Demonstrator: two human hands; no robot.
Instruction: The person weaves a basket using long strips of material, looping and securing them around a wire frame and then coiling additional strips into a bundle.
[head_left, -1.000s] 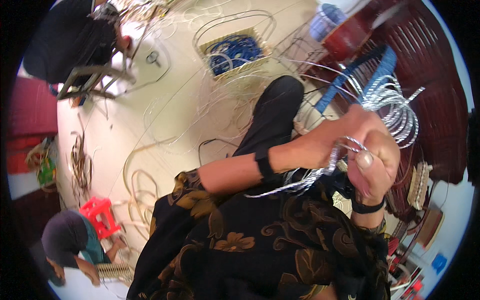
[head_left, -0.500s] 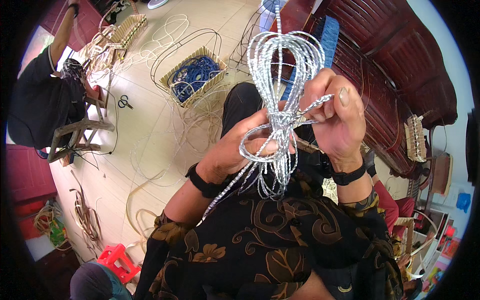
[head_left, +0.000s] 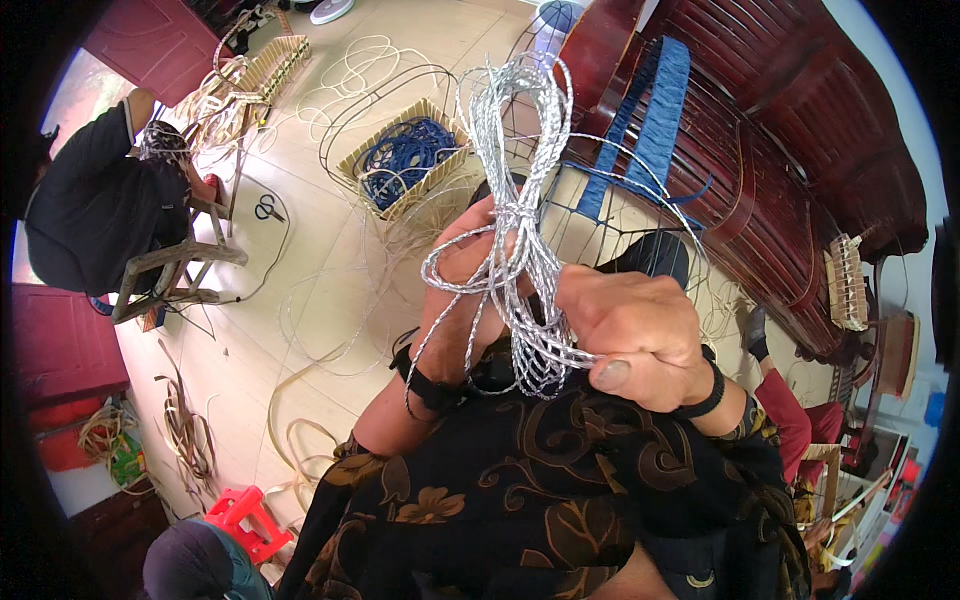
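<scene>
Silver cord (head_left: 520, 240) hides left hand (head_left: 465, 270) fingers.

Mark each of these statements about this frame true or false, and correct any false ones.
1. Both hands hold the bundle of silver cord. True.
2. The basket on the floor holds red cord. False: it holds blue cord.
3. Scissors lie on the floor. True.
4. The left hand is empty. False: it grips the cord bundle.
5. The right hand pinches silver strands. True.
</scene>
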